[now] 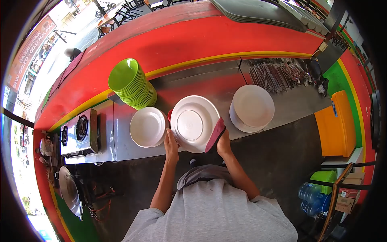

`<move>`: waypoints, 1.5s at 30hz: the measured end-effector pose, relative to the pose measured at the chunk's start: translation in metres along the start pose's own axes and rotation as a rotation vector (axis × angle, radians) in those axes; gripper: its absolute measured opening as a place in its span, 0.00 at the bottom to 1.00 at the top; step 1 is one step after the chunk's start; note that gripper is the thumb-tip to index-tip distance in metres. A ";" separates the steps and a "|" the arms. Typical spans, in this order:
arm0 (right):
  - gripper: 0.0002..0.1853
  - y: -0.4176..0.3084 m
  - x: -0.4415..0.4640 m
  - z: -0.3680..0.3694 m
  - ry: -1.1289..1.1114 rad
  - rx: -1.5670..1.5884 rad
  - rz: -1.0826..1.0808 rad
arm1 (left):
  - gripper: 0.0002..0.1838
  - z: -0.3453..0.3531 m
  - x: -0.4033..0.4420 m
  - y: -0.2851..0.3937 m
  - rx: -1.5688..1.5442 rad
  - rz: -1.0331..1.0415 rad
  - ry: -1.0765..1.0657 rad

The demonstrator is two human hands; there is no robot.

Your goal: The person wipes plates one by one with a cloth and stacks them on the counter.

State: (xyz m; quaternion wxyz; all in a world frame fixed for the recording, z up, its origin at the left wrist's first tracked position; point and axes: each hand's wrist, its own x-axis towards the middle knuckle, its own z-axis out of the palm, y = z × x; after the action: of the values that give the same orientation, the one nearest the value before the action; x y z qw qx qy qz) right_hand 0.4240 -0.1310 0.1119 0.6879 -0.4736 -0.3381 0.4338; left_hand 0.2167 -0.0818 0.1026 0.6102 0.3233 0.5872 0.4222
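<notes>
Taking the bowl as the middle of the clock, with twelve pointing away from the person, I see a large white bowl (189, 125) held between two hands at the near edge of the steel worktop (201, 86), its broad round face turned up towards the wearer. The left hand (171, 146) is on the rim between seven and eight o'clock, its grip closed against the bowl's side. The right hand (223, 144) is at four o'clock, its grip clamped on a maroon cloth (215, 136) that is pressed to the bowl's rim. A bit of something red (169, 114) peeks out between nine and ten, mostly hidden. At nine o'clock, just beside the left hand, sits another white bowl (148, 126); I can't tell how many are under it. A tall, leaning stack of green bowls (131, 84) rises at ten, and a pile of white dishes (252, 108) stands between two and three. Past that pile, at two, lies a spread of thin utensils (278, 74), too small to make out singly. Farther along the worktop at nine is a gas stove (82, 131). Well apart from the hands, an orange bin (336, 125) stands at three, a round metal pan (69, 191) at eight, and blue water bottles (312, 198) at four.
</notes>
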 end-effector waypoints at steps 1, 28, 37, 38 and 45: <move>0.24 -0.001 -0.002 -0.001 -0.033 -0.046 -0.008 | 0.43 0.004 -0.005 0.003 0.056 -0.056 -0.031; 0.18 -0.034 -0.048 -0.004 -0.434 -0.310 -0.104 | 0.34 0.044 -0.009 -0.038 -0.926 -0.058 -0.688; 0.32 -0.009 -0.051 -0.049 -0.167 0.433 0.035 | 0.30 0.025 -0.008 -0.068 -0.936 -0.206 -0.652; 0.36 -0.033 -0.045 -0.044 -0.196 0.483 -0.004 | 0.30 0.021 -0.003 -0.078 -0.885 -0.164 -0.643; 0.35 -0.052 -0.038 -0.073 0.123 0.775 -0.033 | 0.32 0.025 -0.011 -0.061 -0.841 -0.061 -0.762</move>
State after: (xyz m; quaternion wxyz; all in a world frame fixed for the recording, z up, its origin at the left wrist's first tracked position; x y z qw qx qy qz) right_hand 0.4872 -0.2015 0.1358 0.8417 -0.1984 -0.1147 0.4890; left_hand 0.2497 -0.1160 0.0560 0.8673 0.1650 0.1160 0.4551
